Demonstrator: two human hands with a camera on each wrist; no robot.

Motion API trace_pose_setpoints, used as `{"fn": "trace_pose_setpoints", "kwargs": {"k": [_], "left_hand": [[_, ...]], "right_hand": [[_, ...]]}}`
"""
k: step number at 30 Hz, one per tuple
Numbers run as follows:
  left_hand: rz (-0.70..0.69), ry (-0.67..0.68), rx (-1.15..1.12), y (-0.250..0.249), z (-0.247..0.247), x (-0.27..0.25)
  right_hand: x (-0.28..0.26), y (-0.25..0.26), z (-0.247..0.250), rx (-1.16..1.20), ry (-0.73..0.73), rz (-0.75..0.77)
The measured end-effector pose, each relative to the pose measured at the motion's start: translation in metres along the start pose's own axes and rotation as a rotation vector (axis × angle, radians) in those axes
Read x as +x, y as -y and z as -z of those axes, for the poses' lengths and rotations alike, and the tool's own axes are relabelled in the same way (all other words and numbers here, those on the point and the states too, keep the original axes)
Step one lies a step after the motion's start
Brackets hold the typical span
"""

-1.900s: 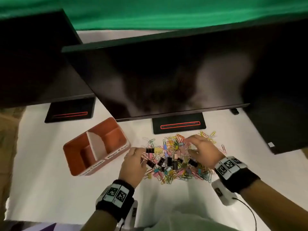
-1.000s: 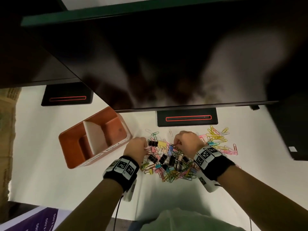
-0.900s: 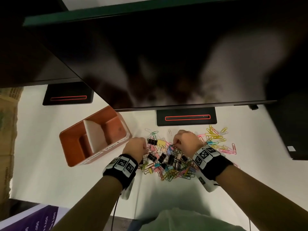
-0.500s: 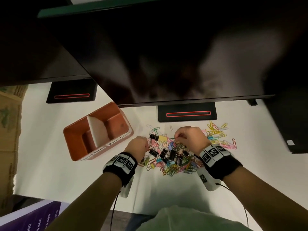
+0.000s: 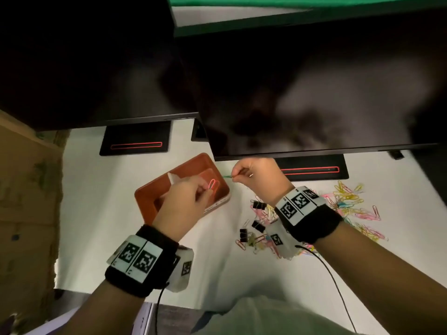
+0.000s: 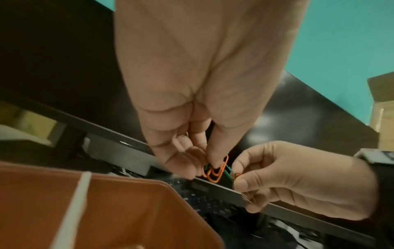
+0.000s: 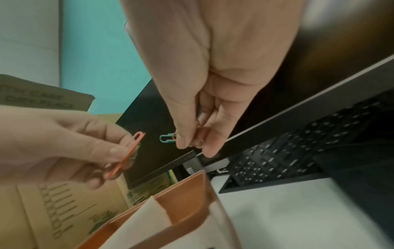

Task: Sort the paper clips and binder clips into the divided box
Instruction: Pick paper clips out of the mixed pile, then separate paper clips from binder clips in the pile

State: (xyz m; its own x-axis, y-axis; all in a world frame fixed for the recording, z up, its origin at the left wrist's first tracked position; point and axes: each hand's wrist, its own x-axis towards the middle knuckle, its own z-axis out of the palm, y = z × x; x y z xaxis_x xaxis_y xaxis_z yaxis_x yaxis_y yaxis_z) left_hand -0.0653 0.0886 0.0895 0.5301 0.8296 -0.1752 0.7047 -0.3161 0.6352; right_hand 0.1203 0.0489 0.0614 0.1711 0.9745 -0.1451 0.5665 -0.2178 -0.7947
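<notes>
An orange divided box (image 5: 143, 197) with a white divider (image 6: 73, 212) sits left of the clip pile. My left hand (image 5: 205, 192) hovers over its right compartment and pinches an orange paper clip (image 5: 212, 184) between thumb and fingertips (image 6: 215, 164). My right hand (image 5: 235, 176) is just right of the box's far corner and pinches a green paper clip (image 7: 167, 138), with a couple more clips tucked in its fingers (image 7: 181, 143). Coloured paper clips and black binder clips (image 5: 258, 226) lie in a pile (image 5: 348, 204) under and right of my right wrist.
Two dark monitors (image 5: 314, 93) overhang the white table (image 5: 96, 213), their stands (image 5: 135, 141) behind the box. A keyboard (image 7: 287, 151) lies behind the right stand. Cardboard boxes (image 5: 26, 189) stand at the left table edge.
Both hands have lifted off the clip pile and moved left to the box, each carrying paper clips. The pile now lies uncovered at the right.
</notes>
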Motion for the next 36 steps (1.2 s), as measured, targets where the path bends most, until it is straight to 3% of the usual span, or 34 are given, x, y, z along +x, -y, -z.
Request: {"fn": "trace_pose_setpoints", "kwargs": {"k": [3, 6, 8, 10, 14, 21, 29, 36], "left_hand": [[0.139, -0.005, 0.032, 0.022, 0.008, 0.02], [0.222, 0.123, 0.029, 0.031, -0.002, 0.03], [0.173, 0.158, 0.036, 0.031, -0.007, 0.027], [0.057, 0.102, 0.045, 0.028, -0.011, 0.018], [-0.132, 0.126, -0.047, 0.017, -0.032, -0.003], [-0.131, 0.277, -0.035, 0.003, -0.108, 0.007], [-0.026, 0.251, 0.057, 0.007, -0.15, 0.043], [0.018, 0.088, -0.083, 0.017, -0.127, 0.018]], "right_hand": [[0.025, 0.017, -0.033, -0.002, 0.048, -0.02], [0.031, 0.022, -0.052, -0.034, 0.127, -0.052], [0.025, 0.016, -0.046, -0.039, 0.12, -0.024], [0.013, 0.003, -0.03, -0.043, 0.049, -0.027], [-0.013, -0.044, 0.004, -0.129, -0.053, -0.177], [-0.023, -0.083, 0.013, -0.292, 0.187, -0.244], [-0.001, -0.093, -0.002, -0.291, 0.348, -0.091], [0.002, -0.11, -0.016, -0.408, 0.461, -0.043]]}}
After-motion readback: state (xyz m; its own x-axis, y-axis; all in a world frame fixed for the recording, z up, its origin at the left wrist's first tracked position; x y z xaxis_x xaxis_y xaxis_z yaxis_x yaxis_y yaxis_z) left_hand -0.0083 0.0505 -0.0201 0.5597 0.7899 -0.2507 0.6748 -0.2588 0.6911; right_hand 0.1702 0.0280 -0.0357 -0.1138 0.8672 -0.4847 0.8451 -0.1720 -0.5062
